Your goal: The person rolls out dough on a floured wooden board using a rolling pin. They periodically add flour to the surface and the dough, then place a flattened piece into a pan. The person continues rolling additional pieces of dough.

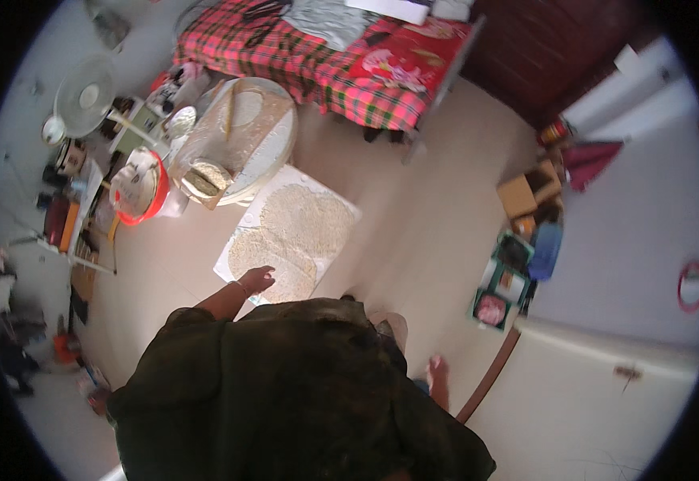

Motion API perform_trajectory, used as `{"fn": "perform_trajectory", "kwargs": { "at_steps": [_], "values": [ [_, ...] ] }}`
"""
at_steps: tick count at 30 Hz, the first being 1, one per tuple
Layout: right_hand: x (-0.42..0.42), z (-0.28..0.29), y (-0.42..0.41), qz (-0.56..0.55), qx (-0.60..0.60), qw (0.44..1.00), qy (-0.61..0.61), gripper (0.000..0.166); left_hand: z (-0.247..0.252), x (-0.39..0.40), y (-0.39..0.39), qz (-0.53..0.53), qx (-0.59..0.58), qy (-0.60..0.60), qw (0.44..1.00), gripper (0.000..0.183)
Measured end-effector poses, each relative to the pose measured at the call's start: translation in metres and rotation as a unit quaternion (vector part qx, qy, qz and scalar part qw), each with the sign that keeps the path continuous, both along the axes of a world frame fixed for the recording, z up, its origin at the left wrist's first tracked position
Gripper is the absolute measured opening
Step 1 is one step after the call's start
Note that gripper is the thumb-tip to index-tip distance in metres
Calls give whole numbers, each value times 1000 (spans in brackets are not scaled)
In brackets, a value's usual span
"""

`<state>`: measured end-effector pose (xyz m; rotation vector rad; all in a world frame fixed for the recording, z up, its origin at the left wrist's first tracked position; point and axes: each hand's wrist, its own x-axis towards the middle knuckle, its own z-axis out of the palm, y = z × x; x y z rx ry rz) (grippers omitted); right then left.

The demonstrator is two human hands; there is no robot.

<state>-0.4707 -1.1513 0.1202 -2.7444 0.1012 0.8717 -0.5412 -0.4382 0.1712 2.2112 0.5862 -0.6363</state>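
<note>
My left hand (257, 280) hangs over the near end of a white board (347, 208) on the floor; whether it touches anything is unclear. Two large, thin, round, speckled pale sheets (307, 219) overlap on that board. At the lower right, my right hand (437, 365) is beside my body, small and blurred, with nothing plainly in it. Beyond the board stands a round white table (280, 141) bearing a brown board covered with clear film (223, 129). A thin wooden stick (230, 114) and a bowl with greyish contents (205, 179) rest there.
A red basin (162, 192) lined with pale material sits left of the round table. A bed with a plaid cover (325, 72) stands ahead. Cardboard boxes (517, 195) and a blue container (546, 249) line the right wall. A standing fan (88, 96) is at the upper left.
</note>
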Motion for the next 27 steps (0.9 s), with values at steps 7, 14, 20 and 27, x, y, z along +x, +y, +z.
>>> {"fn": "perform_trajectory", "kwargs": {
  "at_steps": [7,14,20,27],
  "values": [
    [85,9,-68,104,-16,968,227,43,-40,-39,21,122,126,131,976,57],
    [391,3,-52,139,15,972,191,46,-51,59,-42,159,96,169,968,50],
    [716,47,94,251,150,951,-105,37,-30,192,-127,284,-7,90,955,47],
    [835,134,415,295,297,907,-36,38,-16,164,-133,351,20,203,914,54]
  ]
}}
